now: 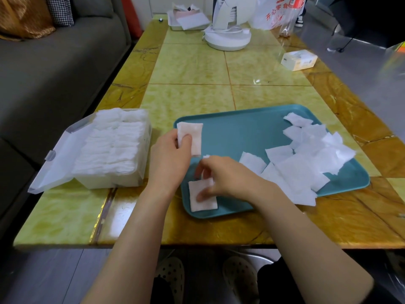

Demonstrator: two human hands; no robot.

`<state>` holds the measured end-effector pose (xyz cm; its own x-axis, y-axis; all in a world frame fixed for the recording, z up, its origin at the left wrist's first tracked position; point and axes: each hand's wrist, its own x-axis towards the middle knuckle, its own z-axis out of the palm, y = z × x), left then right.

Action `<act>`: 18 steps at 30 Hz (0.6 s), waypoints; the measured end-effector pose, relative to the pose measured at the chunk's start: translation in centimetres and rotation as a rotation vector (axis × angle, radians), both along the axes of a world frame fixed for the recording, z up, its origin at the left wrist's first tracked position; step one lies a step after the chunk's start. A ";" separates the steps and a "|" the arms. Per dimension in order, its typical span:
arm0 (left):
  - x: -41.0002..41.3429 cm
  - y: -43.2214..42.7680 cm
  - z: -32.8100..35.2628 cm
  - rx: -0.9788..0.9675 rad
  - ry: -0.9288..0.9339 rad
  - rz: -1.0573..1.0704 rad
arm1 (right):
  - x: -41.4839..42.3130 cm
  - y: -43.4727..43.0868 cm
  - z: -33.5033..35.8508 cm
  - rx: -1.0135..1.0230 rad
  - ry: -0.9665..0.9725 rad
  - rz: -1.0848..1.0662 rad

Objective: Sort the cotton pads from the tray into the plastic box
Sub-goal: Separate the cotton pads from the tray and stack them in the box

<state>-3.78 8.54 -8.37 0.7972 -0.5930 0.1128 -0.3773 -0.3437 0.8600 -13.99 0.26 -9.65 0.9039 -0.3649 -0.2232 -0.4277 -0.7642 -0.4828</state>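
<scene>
Left hand (pixel 169 154) grip pinching pad (pixel 192 137) over tray (pixel 241 128) corner. Right hand (pixel 225 174) touching second pad (pixel 203 199) in tray; blurred, can't tell grip. Pads light, soft, floppy: I'd pinch edge gently. Box (pixel 109 181) beside tray, left.

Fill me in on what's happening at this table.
A person is moving cotton pads from the teal tray into the clear plastic box on the left, packed with rows of pads. The left hand holds a small stack above the tray's left edge. The right hand reaches onto another pad at the near corner; blur hides its grip. A loose pile lies on the tray's right.
</scene>
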 end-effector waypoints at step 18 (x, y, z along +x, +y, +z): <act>-0.1 0.3 0.3 0.002 0.122 -0.201 | -0.1 -1.4 2.2 0.472 -0.678 -0.329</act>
<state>-3.91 8.83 -8.04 0.6709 -0.7413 0.0214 -0.3319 -0.2742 0.9026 -14.13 -1.12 -7.42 0.7618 -0.6348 0.1293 -0.0983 -0.3105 -0.9455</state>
